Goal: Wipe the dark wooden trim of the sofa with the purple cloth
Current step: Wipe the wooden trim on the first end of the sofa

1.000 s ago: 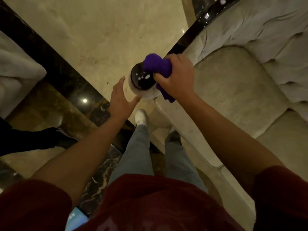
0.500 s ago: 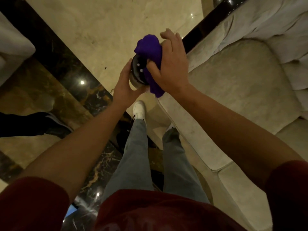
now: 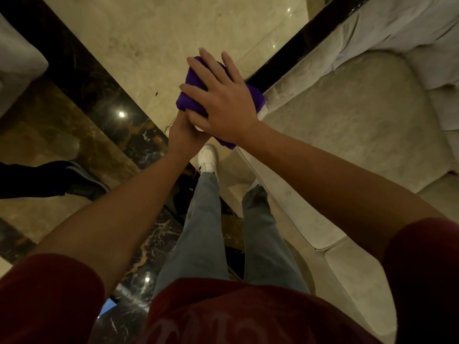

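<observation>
The purple cloth [image 3: 193,83] lies bunched over the round front end of the beige sofa's [image 3: 347,125] arm. My right hand [image 3: 223,100] presses flat on the cloth with its fingers spread and fairly straight. The dark wooden trim [image 3: 298,47] runs from under the cloth up to the right along the arm's outer edge. My left hand [image 3: 183,135] reaches up against the arm's front end from below. Its fingers are hidden beneath the cloth and my right hand.
I stand close against the sofa's front; my legs and a white shoe [image 3: 207,158] are below the hands. Another person's dark shoe [image 3: 84,181] is on the floor at left. A dark marble band [image 3: 82,78] crosses the polished floor. Pale upholstery [image 3: 17,63] shows at far left.
My right hand has flattened and spread the cloth over the round arm end, hiding the dark disc. My left hand has come from beside the arm end to under the right hand.
</observation>
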